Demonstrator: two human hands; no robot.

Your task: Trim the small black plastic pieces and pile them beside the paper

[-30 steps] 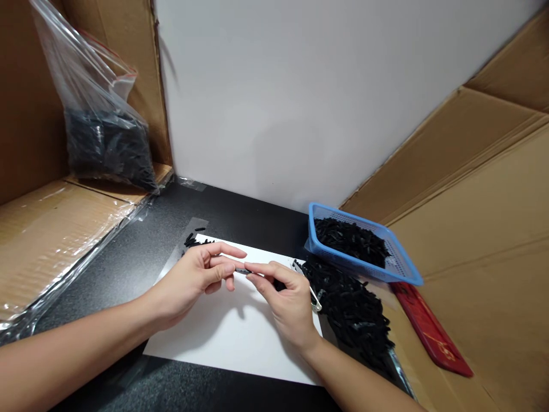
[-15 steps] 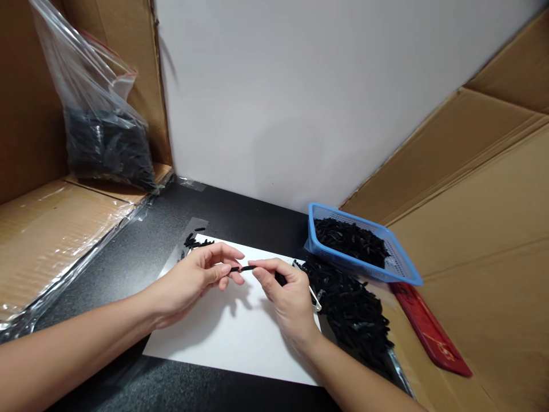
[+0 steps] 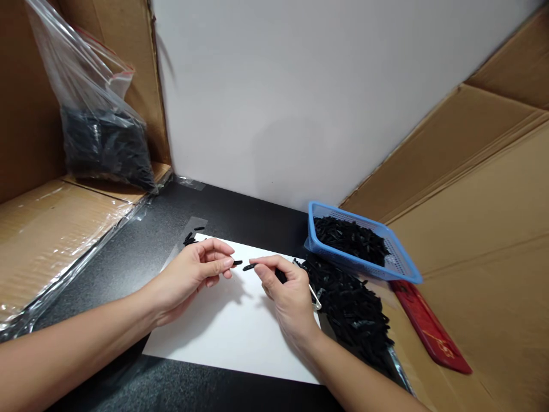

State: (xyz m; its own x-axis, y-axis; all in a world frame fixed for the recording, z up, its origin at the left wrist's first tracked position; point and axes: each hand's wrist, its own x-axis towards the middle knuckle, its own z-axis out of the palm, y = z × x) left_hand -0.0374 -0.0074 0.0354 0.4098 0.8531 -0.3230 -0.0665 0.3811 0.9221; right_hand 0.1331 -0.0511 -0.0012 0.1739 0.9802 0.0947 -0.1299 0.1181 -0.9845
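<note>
My left hand (image 3: 206, 268) pinches a short black stick-like piece (image 3: 237, 262) between thumb and fingers over a white sheet (image 3: 231, 337). Facing it, my right hand (image 3: 289, 289) grips a second slim black piece (image 3: 249, 267) between thumb and forefinger. A small gap separates the tips of the two pieces. More black shows inside the curled fingers of my right hand, but I cannot make out how much it holds. Just behind that hand, a white looped edge (image 3: 316, 298) sticks out, mostly hidden. What the pieces are made of is too small to tell.
A heap of similar black pieces (image 3: 355, 320) lies right of the sheet. Beyond it a blue basket (image 3: 409, 264) holds more. Several pieces (image 3: 189, 238) lie at the sheet's far left corner. A red flat object (image 3: 433, 332), a filled plastic bag (image 3: 105, 146) and cardboard walls (image 3: 484, 229) flank the table.
My left hand has drawn a little to the left, and the gap between the two black pieces has widened. My right hand stays nearly in place, its piece slightly more tilted.
</note>
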